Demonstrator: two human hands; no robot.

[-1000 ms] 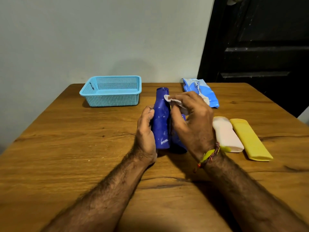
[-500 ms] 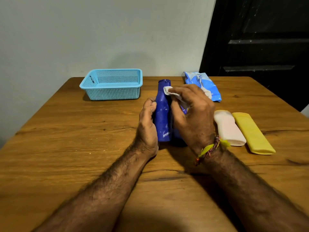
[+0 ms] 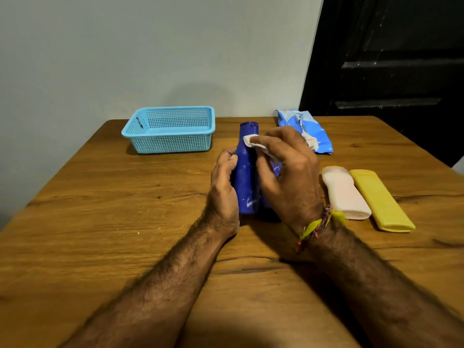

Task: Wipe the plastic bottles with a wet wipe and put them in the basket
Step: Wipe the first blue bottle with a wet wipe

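Head view: wiping step in hand, on the first of the bottles. Dark blue plastic bottle [image 3: 247, 172] upright near the middle of the wooden table [image 3: 100, 234], cap end toward the far edge, base on the wood. Left hand [image 3: 224, 187] curled round the bottle's left side, gripping and steadying it. Right hand [image 3: 286, 172] pinching a crumpled white wet wipe [image 3: 253, 144] between thumb and fingers, pressed against the bottle's neck and right shoulder; a further patch of blue just behind the right hand, too hidden to tell whether a second bottle or part of the first. Light blue perforated plastic basket [image 3: 173, 131] toward the far left corner, well apart from the bottle, nothing visible inside. Blue-and-white wet wipe packet [image 3: 308, 131] at the far edge, right of the bottle, flap torn open. Pale pink flat plastic bottle [image 3: 346, 194] and yellow flat plastic bottle [image 3: 379, 199] lying side by side, touching, toward the right edge, apparently not yet wiped. Judged early in the task: no bottle in the basket yet. Next move likely calls for carrying the wipe down the body, turning the bottle in the left hand to reach the hidden side, then lifting it over the near rim of the basket and setting it down inside. Firm hold needed, since wet plastic may slip.
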